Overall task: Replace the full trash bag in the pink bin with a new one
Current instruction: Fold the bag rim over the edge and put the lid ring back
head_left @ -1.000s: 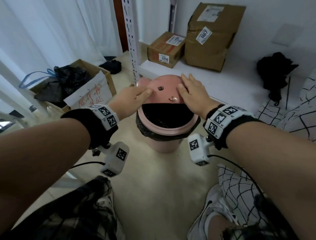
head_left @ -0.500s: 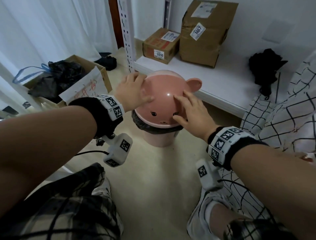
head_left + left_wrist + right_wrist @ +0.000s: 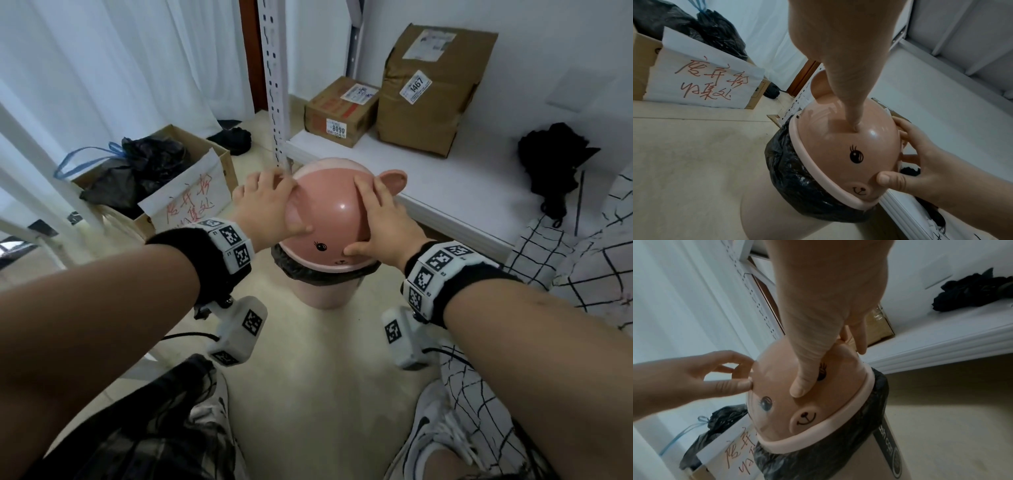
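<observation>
From my head camera, the pink bin (image 3: 325,294) stands on the floor (image 3: 308,377) just in front of the low white shelf (image 3: 445,185). Its domed bear-face lid (image 3: 339,222) sits on top, and the black trash bag (image 3: 318,272) is folded out over the rim below the lid. My left hand (image 3: 267,209) curls round the lid's left side, thumb on the dome; my right hand (image 3: 380,222) grips the right side, thumb near the bear's face, fingers by the ear. To the left, a cardboard box (image 3: 222,161) holds tied black bags (image 3: 137,168), with a handwritten paper sign (image 3: 191,198) on its front. On the shelf stand a small carton (image 3: 339,109), a tall brown parcel (image 3: 431,89) and a black bundle (image 3: 555,161).

From my left wrist, my left thumb (image 3: 849,97) presses on the dome of the lid (image 3: 838,146), above the painted eye. My right hand (image 3: 920,162) clasps the far side, thumb beside the snout. The black trash bag (image 3: 797,186) bulges over the pink bin (image 3: 777,219) wall. The cardboard box (image 3: 645,65) with its paper sign (image 3: 701,78) and black bags (image 3: 705,27) stands behind.

From my right wrist, my right hand (image 3: 818,321) holds the lid (image 3: 797,410), thumb flat beside one eye. My left hand (image 3: 705,378) touches the other side with its fingertips (image 3: 748,382). The black trash bag (image 3: 838,451) hangs crumpled below the lid's band over the pink bin (image 3: 890,451).
</observation>
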Motion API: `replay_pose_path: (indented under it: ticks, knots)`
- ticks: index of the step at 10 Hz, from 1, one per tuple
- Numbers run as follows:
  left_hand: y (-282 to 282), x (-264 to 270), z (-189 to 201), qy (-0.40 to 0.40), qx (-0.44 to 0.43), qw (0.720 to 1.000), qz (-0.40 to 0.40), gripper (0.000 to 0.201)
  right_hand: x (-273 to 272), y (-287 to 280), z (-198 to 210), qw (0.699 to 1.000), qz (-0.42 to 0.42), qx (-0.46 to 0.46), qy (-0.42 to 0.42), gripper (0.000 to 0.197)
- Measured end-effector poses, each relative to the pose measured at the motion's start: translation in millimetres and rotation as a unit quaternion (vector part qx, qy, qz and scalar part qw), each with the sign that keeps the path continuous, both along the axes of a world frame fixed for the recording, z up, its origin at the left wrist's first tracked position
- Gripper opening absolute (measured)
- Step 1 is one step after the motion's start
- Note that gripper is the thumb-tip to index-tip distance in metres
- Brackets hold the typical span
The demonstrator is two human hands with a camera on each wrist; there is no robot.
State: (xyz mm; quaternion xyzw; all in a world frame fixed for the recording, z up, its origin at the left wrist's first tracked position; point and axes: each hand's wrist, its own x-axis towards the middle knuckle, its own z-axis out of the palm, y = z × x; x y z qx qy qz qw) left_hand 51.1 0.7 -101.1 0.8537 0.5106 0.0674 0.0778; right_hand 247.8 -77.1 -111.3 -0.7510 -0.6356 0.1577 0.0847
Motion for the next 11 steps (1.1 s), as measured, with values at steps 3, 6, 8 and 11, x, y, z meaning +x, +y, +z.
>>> replay_pose_path:
  ticks: [3, 6, 8, 11]
  knots:
    - [61, -27, -5, -0.023, -0.071, 0.995, 0.073, 0.088, -32, 77, -10, 0.999, 0.009, 0.031, -0.002, 0.117]
    - [85, -10, -5, 0.001, -0.113, 0.991, 0.068, 0.090, -31, 109, -16, 0.998, 0.007, 0.057, -0.019, 0.111]
    - [90, -10, -13, -0.025, -0.113, 0.991, 0.071, 0.080, -31, 112, -17, 0.996, 0.000, 0.077, -0.046, 0.103]
    - [71, -26, -1, -0.030, -0.076, 0.995, 0.060, 0.059, -20, 79, 6, 0.996, 0.023, 0.059, -0.062, 0.072]
